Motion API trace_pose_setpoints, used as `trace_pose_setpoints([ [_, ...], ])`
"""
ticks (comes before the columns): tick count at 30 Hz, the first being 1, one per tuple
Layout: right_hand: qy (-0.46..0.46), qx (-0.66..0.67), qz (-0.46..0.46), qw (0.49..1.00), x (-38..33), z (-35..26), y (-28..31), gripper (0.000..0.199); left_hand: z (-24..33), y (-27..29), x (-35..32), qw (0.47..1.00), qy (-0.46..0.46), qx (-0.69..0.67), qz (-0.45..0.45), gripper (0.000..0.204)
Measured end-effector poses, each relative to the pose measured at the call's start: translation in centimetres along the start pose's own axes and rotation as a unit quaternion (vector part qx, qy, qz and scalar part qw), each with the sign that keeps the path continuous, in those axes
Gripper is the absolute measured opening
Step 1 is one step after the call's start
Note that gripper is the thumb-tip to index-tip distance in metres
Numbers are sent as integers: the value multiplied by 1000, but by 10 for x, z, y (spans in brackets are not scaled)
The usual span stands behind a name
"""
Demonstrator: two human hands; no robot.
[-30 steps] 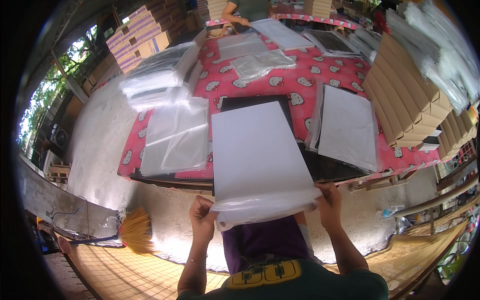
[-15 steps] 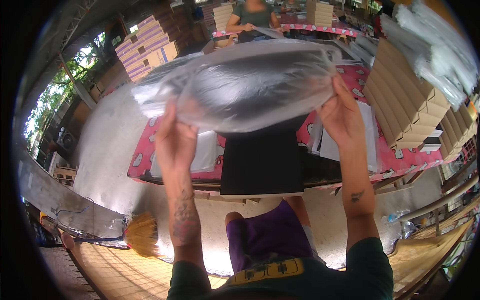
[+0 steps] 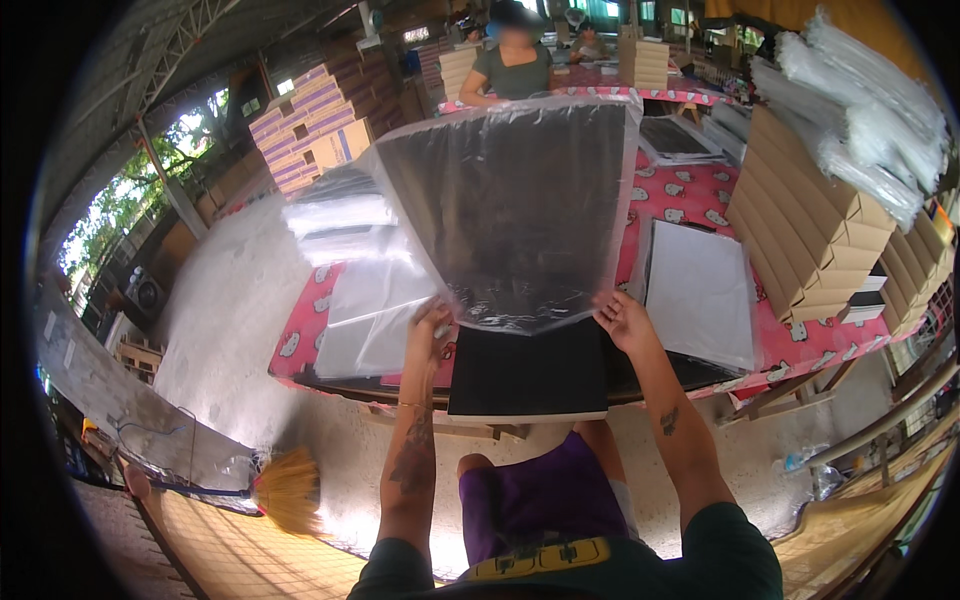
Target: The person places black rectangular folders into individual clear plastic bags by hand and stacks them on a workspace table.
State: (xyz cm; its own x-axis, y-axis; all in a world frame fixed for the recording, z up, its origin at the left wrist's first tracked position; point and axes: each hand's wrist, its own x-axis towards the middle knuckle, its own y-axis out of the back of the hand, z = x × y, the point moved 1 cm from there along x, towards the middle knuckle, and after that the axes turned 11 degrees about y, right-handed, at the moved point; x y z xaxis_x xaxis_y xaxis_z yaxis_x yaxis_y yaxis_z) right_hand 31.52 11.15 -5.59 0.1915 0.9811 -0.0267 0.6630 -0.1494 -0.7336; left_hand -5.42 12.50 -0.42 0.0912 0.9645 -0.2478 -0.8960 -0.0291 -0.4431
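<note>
A large clear plastic bag (image 3: 510,220) with a flat black panel showing inside it stretches out in front of me, its far edge raised. My left hand (image 3: 430,327) pinches the near left corner of the bag. At the near right corner, my right hand (image 3: 622,320) has thumb and fingers closed on the plastic film. Under the bag's near edge, a black board (image 3: 527,375) with a pale front edge lies on the table and sticks out toward me. White sheets in clear plastic (image 3: 365,310) lie left of my left hand. Another white stack (image 3: 698,290) lies beyond my right hand.
The table wears a pink patterned cloth (image 3: 672,195). Folded brown cardboard (image 3: 800,215) stands at the right, with bundled clear plastic (image 3: 880,110) above it. Purple-and-white boxes (image 3: 300,130) are piled at the far left. A co-worker (image 3: 515,65) is across the table. A broom (image 3: 287,490) lies lower left.
The bag was bulging and held up higher; now it is drawn flatter, with the black panel's outline clear. Both my hands have come down, nearer to me and closer together.
</note>
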Motion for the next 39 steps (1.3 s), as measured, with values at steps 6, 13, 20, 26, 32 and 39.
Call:
trace_pose_setpoints([
  [6, 65, -50, -60, 995, -29, -2, -49, 10, 59, -69, -51, 936, -244, 251, -29, 36],
  [13, 93, -16, 0, 996, -57, -18, -58, 10, 87, -102, -75, 937, -347, 30, -15, 28],
  [20, 88, 72, -46, 992, -78, -11, -81, 10, 44, -119, -62, 972, -226, 52, -43, 36],
  [26, 193, 159, 100, 963, -85, -20, -42, 12, -38, -94, -85, 941, -17, 282, -185, 27],
  [32, 307, 74, 264, 911, -108, -66, 38, 24, -17, 25, -45, 902, -246, 353, 22, 16],
  [39, 203, -85, 287, 932, -143, -76, 76, 36, 8, 135, -25, 582, -303, 710, 256, 16],
])
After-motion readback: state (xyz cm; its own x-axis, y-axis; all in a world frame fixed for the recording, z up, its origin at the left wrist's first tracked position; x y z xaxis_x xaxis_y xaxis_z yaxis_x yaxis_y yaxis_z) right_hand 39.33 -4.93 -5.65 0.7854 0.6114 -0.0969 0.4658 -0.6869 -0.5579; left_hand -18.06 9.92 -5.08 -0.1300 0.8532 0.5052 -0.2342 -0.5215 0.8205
